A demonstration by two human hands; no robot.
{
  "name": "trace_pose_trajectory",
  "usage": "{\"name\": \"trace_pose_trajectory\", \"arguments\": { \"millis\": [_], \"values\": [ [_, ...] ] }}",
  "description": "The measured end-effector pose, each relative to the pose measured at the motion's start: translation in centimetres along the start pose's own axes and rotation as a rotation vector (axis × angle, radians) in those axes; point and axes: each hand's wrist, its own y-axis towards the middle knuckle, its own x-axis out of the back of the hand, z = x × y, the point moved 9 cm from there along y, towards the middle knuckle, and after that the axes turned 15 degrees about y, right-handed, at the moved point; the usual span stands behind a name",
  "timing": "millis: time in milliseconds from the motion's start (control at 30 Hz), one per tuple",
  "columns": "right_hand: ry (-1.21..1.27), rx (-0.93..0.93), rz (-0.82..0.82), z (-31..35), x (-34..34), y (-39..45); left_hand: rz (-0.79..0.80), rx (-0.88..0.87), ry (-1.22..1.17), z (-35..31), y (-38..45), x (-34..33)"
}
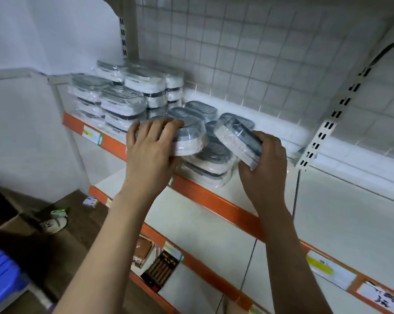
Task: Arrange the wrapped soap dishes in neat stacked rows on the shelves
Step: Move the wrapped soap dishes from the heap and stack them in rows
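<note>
Both bare forearms reach up from the near edge. Left hand (150, 146) curls its fingers over a plastic-wrapped grey-and-white soap dish (189, 138), holding it level above the low front stack (210, 165), probably to cap it. Right hand (265, 159) grips a second wrapped dish (239, 141) tilted, seemingly waiting. Taller finished rows (123, 96) stand far left on the orange-edged white shelf (214, 200).

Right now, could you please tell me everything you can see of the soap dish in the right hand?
The soap dish is an oval, pale cream tray with a dark grey insert and rim, sealed in clear glossy film. It is tilted steeply, its top facing up and to the right. The right hand grips its lower right end, fingers curled under it. It hangs above the low stack at the shelf's front edge, not resting on it.
</note>
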Motion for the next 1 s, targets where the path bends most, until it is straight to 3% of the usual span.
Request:
{"name": "trace_pose_trajectory", "arguments": {
  "millis": [300, 600, 767, 900, 1000],
  "values": [
    [-0.129, 0.006, -0.004, -4.4, -4.3, 7.0, 0.053, -0.182, -0.043, 0.4, 9.6, -8.0],
    [-0.401, -0.006, 0.115, -7.8, -5.8, 12.9, 0.183, -0.331, -0.062, -1.3, 16.4, -16.2],
    [-0.554, -0.096, 0.208, -9.8, -8.4, 15.8, 0.175, -0.408, -0.062, -2.0, 18.6, -20.2],
    [-0.665, -0.222, 0.335, -12.3, -10.6, 15.8, 0.359, -0.461, -0.007, -2.2, 18.0, -24.4],
    [-0.602, -0.308, 0.419, -13.9, -11.5, 14.6, 0.458, -0.477, -0.062, -1.8, 16.9, -27.0]
  ]
}}
